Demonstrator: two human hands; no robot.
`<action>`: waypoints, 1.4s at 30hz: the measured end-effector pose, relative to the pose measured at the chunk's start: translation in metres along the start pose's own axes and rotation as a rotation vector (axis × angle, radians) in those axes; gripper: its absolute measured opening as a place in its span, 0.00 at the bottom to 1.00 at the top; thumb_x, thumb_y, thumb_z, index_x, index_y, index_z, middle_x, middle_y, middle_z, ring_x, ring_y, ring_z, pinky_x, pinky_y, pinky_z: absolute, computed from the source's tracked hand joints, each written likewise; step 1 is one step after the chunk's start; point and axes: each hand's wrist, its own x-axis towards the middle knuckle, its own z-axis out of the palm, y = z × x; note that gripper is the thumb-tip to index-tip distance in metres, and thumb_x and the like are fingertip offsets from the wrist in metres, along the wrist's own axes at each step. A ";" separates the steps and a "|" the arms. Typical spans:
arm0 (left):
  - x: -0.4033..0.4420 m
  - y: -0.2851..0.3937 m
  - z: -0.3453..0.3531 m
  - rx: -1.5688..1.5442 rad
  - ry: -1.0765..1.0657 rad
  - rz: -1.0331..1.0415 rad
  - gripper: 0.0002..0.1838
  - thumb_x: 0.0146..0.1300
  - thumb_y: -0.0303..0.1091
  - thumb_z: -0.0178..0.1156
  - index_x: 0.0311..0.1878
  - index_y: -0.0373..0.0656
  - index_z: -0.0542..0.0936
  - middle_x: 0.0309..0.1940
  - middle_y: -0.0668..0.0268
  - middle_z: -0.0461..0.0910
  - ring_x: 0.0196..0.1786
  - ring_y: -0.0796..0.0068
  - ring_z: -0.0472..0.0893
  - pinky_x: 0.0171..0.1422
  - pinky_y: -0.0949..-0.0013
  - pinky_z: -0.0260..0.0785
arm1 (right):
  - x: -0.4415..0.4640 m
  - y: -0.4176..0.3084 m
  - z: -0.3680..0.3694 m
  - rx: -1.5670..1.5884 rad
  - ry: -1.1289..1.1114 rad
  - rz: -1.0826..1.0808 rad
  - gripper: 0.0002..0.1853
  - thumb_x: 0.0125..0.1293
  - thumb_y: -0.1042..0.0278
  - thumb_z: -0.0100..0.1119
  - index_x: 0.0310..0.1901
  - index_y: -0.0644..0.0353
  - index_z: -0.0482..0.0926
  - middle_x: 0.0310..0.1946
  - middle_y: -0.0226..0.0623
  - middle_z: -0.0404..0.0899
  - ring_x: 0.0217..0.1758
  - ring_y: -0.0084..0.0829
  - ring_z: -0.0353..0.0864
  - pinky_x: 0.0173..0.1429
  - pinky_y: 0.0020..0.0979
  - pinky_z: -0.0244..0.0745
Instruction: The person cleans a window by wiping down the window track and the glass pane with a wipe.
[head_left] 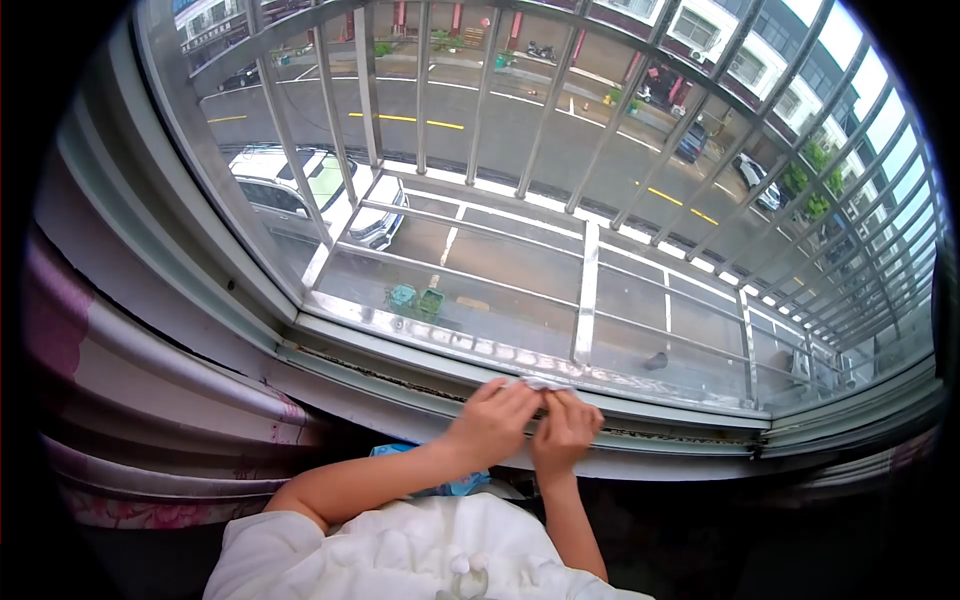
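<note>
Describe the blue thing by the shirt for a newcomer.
From the barred window, drop to the left forearm. The blue thing shows on both sides of it, above the white shirt. Bright blue sets it apart from shirt and pinkish curtain.

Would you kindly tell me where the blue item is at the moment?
In the head view, the blue item is low, just left of centre, partly hidden by the left forearm, between the white shirt and the windowsill.

Bright daylight thru bars (368, 90); glare on metal strip (440, 338); fisheye bend, blk edges; btm R v. dark.
</note>
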 end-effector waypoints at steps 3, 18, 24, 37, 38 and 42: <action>-0.022 -0.027 -0.033 0.046 0.063 -0.148 0.20 0.50 0.27 0.61 0.50 0.41 0.81 0.49 0.61 0.82 0.55 0.65 0.80 0.66 0.56 0.64 | 0.014 -0.040 0.019 0.098 -0.098 -0.115 0.14 0.55 0.76 0.57 0.43 0.58 0.84 0.43 0.33 0.82 0.50 0.31 0.81 0.55 0.38 0.64; -0.050 -0.077 -0.057 0.193 0.348 -0.210 0.09 0.54 0.26 0.65 0.40 0.43 0.84 0.39 0.66 0.84 0.44 0.65 0.83 0.56 0.60 0.71 | 0.038 -0.088 0.051 0.182 -0.234 -0.335 0.14 0.57 0.68 0.58 0.45 0.59 0.81 0.42 0.28 0.79 0.50 0.25 0.78 0.55 0.33 0.65; -0.026 -0.062 -0.038 0.065 0.218 0.007 0.10 0.51 0.25 0.64 0.39 0.43 0.83 0.38 0.67 0.82 0.42 0.64 0.81 0.52 0.63 0.72 | 0.029 -0.046 0.025 0.115 -0.169 -0.280 0.12 0.57 0.71 0.58 0.43 0.58 0.83 0.41 0.28 0.81 0.49 0.26 0.80 0.56 0.33 0.66; 0.089 0.003 -0.166 0.356 0.731 0.318 0.13 0.57 0.27 0.64 0.47 0.45 0.85 0.49 0.70 0.83 0.51 0.74 0.80 0.64 0.62 0.62 | 0.172 -0.083 -0.097 -0.150 0.521 -0.492 0.09 0.60 0.67 0.67 0.42 0.51 0.86 0.45 0.22 0.82 0.50 0.23 0.78 0.53 0.30 0.64; 0.095 0.001 -0.167 0.366 0.723 0.294 0.14 0.58 0.27 0.64 0.48 0.45 0.85 0.50 0.70 0.83 0.52 0.74 0.80 0.66 0.62 0.61 | 0.179 -0.082 -0.093 -0.132 0.529 -0.486 0.09 0.60 0.69 0.68 0.43 0.51 0.86 0.47 0.23 0.81 0.52 0.23 0.78 0.53 0.30 0.64; 0.090 -0.012 -0.143 0.438 0.634 0.224 0.18 0.64 0.31 0.58 0.57 0.42 0.82 0.59 0.64 0.79 0.63 0.69 0.77 0.73 0.57 0.55 | 0.174 -0.073 -0.070 -0.179 0.459 -0.460 0.11 0.62 0.71 0.66 0.47 0.56 0.85 0.53 0.27 0.80 0.58 0.27 0.78 0.62 0.33 0.66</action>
